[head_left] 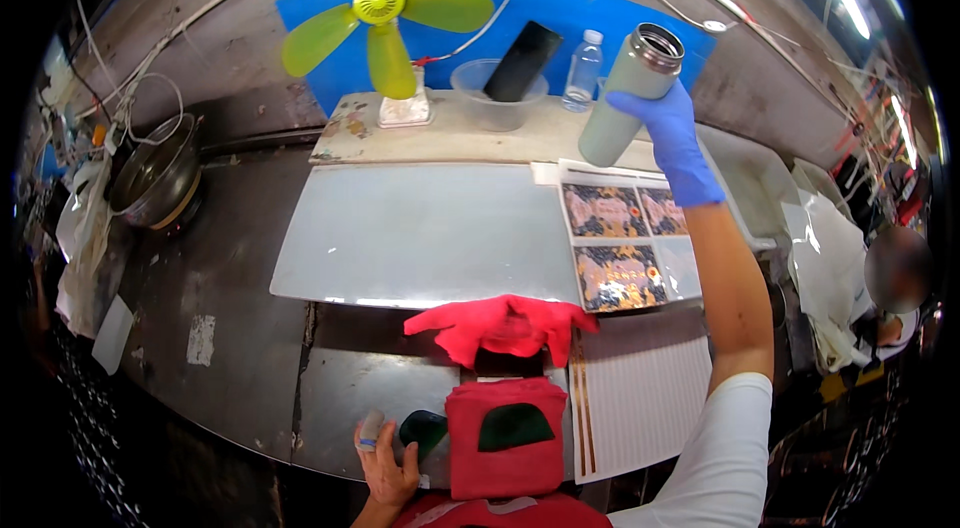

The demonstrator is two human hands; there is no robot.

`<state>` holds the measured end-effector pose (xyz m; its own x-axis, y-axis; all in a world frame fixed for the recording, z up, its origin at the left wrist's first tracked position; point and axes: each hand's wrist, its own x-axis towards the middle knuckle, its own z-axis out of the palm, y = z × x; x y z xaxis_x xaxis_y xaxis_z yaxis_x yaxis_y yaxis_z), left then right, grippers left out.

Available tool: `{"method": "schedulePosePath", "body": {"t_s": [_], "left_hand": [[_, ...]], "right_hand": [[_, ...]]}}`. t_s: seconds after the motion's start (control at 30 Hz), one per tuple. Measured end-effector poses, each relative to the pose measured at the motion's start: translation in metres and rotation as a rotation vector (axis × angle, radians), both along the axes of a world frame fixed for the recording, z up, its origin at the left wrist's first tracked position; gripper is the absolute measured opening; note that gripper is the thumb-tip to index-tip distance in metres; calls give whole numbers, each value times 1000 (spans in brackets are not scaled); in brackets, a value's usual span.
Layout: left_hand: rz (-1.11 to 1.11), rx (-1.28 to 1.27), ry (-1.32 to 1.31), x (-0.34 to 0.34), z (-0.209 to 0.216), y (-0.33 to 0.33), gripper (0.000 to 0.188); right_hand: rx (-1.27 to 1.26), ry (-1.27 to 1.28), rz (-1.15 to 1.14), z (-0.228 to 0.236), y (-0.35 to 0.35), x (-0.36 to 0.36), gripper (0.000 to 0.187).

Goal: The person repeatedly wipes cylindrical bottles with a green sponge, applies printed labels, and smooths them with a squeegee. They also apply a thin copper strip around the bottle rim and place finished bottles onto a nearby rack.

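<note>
My right hand (665,133), in a blue glove, is wrapped round a pale green thermos bottle (612,118). Its lid is off, showing the steel mouth, and it leans to the right above the back shelf and a printed sheet (615,238). Low on the metal table, my bare left hand (388,463) has its fingers apart, with a wrapped fingertip and a blue band on one finger. Beside its thumb lies a dark green rounded piece (423,431). A similar dark green piece (515,426) rests on a folded red cloth (508,473) in front of me.
A yellow-green fan (380,1) stands at the back, beside a clear plastic bowl (500,113) holding a black phone (523,61). A water bottle (583,73) is nearby. Another red cloth (505,323) lies by the pale board (430,228). A metal pot (158,173) sits left.
</note>
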<state>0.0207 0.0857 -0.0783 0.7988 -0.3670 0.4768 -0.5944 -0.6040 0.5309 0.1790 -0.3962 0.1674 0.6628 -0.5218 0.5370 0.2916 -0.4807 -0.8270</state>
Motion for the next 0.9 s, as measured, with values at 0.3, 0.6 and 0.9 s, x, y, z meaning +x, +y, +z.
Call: {"method": "schedulePosePath", "body": {"t_s": [0.3, 0.6, 0.9], "left_hand": [[49, 57, 68, 3, 11, 2, 47], [39, 98, 78, 8, 14, 1, 47], [4, 96, 101, 7, 3, -2, 49]], "right_hand": [[37, -22, -107, -54, -61, 133, 59], [8, 31, -99, -78, -87, 159, 54], [-7, 175, -66, -81, -132, 130, 63]]}}
